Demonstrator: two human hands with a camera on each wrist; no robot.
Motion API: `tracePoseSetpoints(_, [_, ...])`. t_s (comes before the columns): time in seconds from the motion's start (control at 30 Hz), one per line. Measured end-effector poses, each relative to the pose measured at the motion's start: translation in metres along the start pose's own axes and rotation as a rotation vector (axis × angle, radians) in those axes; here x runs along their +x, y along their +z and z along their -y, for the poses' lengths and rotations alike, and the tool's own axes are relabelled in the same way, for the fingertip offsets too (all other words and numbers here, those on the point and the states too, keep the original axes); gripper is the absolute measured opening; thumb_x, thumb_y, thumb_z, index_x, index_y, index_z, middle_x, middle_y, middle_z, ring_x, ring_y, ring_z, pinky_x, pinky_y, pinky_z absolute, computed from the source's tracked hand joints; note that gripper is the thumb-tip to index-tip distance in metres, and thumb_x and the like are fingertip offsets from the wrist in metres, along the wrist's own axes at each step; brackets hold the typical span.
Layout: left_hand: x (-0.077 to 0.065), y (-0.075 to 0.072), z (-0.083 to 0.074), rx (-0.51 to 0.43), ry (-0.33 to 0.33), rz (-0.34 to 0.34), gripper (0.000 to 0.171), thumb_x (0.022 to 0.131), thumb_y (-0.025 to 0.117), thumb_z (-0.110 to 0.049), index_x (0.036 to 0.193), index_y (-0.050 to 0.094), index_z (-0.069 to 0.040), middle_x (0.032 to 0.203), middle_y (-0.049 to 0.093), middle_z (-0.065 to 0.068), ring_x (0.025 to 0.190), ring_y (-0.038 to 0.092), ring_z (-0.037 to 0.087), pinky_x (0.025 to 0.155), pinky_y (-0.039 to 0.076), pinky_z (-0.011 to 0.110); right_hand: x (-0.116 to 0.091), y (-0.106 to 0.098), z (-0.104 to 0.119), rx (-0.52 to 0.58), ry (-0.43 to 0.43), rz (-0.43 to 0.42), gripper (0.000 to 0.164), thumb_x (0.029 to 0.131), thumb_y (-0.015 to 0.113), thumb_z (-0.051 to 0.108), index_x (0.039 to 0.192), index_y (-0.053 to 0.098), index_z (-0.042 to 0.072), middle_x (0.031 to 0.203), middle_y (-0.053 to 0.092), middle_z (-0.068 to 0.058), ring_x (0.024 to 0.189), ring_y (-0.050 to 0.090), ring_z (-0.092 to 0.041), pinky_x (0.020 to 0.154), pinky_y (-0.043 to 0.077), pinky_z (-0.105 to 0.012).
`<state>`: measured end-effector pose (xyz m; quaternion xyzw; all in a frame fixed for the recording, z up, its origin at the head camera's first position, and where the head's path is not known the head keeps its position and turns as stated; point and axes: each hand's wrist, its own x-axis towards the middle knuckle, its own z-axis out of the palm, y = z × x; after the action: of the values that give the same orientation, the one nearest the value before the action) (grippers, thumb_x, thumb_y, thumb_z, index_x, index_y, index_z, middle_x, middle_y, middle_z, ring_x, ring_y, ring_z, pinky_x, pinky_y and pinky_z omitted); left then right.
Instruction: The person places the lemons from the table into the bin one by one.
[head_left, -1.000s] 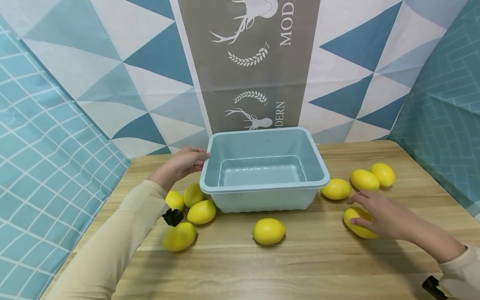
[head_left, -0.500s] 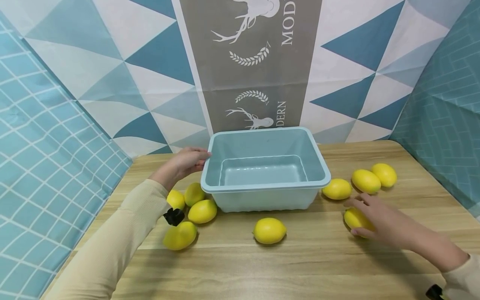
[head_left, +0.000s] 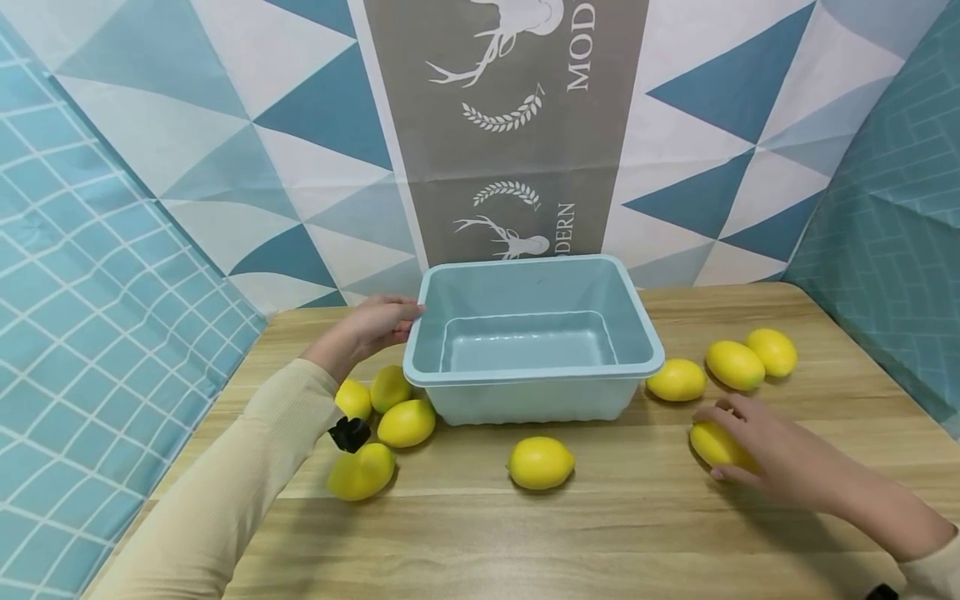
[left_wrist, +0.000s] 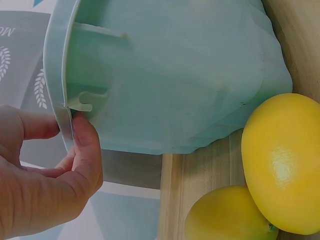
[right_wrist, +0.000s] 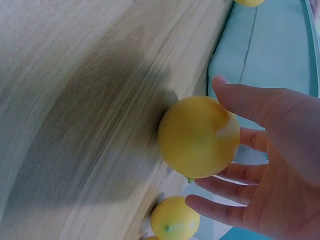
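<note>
Left wrist | tub's outer end (left_wrist: 175, 75), hidden from head view | left grip (left_wrist: 50, 195) pinching rim (left_wrist: 55, 65) | right grip (right_wrist: 290, 165) grasping lemon (right_wrist: 192, 140)

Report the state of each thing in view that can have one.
Blue rectangular plastic tub: upright, open-topped, nothing visible inside.
Left grip: pinching the tub's left end.
Right grip: around a yellow oval lemon, tightness unclear.
That lemon: apparently resting on the brown wood-grain table.
Front lemon: loose on the table.
Four left lemons: loose, clustered.
Three right lemons: loose, close together.
</note>
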<state>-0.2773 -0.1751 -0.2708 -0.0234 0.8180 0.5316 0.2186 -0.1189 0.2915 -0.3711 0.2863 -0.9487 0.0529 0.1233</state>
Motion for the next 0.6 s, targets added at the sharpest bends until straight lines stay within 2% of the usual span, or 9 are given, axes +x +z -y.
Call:
tracePoseSetpoints(0.33, [0.0004,-0.0006,0.0018,0.015,0.022,0.005,0.050,0.102,0.044,-0.024,0.144,0.034,0.002,0.119,0.052,0.009,0.079,0.057,0.003,0.074,0.052,0.012,0.0010,0.0000,-0.0020,-0.015,-0.106,-0.052,0.066,0.055,0.091,0.028,0.113,0.062,0.017,0.104,0.057,0.009,0.089,0.055,-0.009,0.073,0.053,-0.034])
tracePoseSetpoints(0.47, [-0.0019,-0.0035,0.0049,0.037,0.018,-0.002,0.050,0.103,0.043,-0.024,0.144,0.034,0.003,0.120,0.053,0.009,0.080,0.058,0.002,0.078,0.052,0.014,0.0046,0.0023,-0.0006,-0.005,-0.134,-0.031,0.069,0.053,0.092,0.024,0.115,0.062,0.016,0.107,0.057,0.007,0.092,0.056,-0.012,0.076,0.054,-0.036])
tracePoseSetpoints(0.6, [0.0005,-0.0022,0.0036,0.037,0.018,0.003,0.050,0.102,0.044,-0.025,0.144,0.035,0.002,0.117,0.054,0.008,0.079,0.057,0.003,0.077,0.053,0.014,0.0032,0.0029,-0.0007,-0.009,-0.117,-0.010,0.071,0.050,0.093,0.018,0.114,0.062,0.015,0.107,0.057,0.005,0.093,0.055,-0.013,0.075,0.054,-0.036])
